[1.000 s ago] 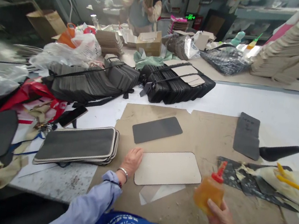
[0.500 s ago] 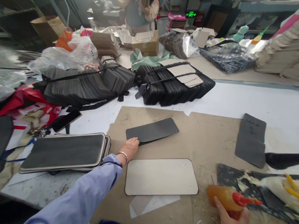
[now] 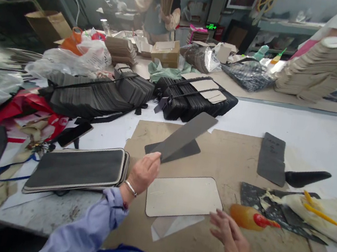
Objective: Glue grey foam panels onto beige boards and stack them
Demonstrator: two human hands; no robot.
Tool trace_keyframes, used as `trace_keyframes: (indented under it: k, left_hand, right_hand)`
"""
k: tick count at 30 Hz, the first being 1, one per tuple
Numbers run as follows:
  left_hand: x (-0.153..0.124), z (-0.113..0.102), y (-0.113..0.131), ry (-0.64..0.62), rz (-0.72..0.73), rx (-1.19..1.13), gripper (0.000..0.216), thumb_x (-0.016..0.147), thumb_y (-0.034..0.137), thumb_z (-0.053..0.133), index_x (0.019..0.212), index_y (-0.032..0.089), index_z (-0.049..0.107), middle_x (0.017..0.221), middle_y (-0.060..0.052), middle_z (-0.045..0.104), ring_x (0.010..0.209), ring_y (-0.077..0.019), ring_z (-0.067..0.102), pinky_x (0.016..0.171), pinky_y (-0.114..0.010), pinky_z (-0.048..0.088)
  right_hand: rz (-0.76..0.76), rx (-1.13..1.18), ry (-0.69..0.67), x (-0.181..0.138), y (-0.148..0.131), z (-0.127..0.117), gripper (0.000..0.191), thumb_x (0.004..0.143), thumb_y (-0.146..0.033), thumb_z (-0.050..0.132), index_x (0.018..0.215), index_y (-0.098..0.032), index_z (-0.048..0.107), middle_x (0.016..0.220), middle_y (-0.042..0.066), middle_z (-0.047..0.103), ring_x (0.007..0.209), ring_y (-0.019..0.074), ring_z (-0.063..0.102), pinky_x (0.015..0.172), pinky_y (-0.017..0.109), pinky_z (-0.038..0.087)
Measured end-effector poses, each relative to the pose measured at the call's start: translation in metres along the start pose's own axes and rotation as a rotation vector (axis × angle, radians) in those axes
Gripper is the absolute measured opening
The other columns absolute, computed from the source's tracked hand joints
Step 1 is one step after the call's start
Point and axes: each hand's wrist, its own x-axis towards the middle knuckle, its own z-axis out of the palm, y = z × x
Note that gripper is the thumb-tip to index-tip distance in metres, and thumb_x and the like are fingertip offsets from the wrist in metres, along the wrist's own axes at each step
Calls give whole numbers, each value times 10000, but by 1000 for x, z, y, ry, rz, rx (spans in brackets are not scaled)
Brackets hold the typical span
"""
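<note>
Left grip (image 3: 144, 173): I pinch a gray sheet (image 3: 186, 137), now tilted over the lower sheet (image 3: 192, 147).
Right grip (image 3: 230, 234): now empty, spread near the white board (image 3: 184, 197).
Bottle (image 3: 242, 216): laid down, freeing that hand.

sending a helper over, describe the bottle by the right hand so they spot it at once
On the worktable, find the brown sheet. Toward its right side, near the right hand, the bottle lies on its side. Its amber body and red nozzle set it apart from the off-white panel to its left.
</note>
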Motion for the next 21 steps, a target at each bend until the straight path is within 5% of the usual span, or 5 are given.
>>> trace_keyframes:
  k: [5,12,14,17,21]
  left_hand:
    - [-16,-56,29,-142,392,-242,177,800,50,477,942,38,582,1001,-146,654,1016,-235,577,921,-378,500]
    - [-71,-97,47,-293,326,-479,229,790,87,466,980,87,593,1043,-104,651,1078,-226,545,959,-373,468]
    - [-83,-103,47,-358,101,-545,310,762,171,536,1068,134,566,1183,-111,578,1177,-258,464,1008,-434,406]
    - [-95,-102,46,-447,-499,-668,655,692,388,635,1272,179,416,1356,-146,404,1256,-324,354,1023,-520,336]
    - [-101,-93,48,-740,-1173,-1251,706,609,537,674,1169,146,497,1114,-132,597,1029,-299,554,878,-412,462]
  right_hand:
    - [-41,470,-140,0,-85,42,803,543,-757,581,1177,-271,490,1169,119,588,1033,303,567,749,456,515]
    - [125,234,113,-24,-55,48,534,466,-404,812,884,-119,642,781,82,689,736,244,641,540,280,514]
    - [132,323,90,-43,-48,57,493,505,-387,803,901,-136,651,809,66,695,757,225,643,607,280,527]
    - [156,464,54,-71,-51,67,450,556,-363,789,939,-171,653,871,52,696,798,205,642,668,276,528]
    - [143,545,76,-81,-45,66,408,579,-369,776,919,-175,661,886,57,694,824,208,638,696,286,522]
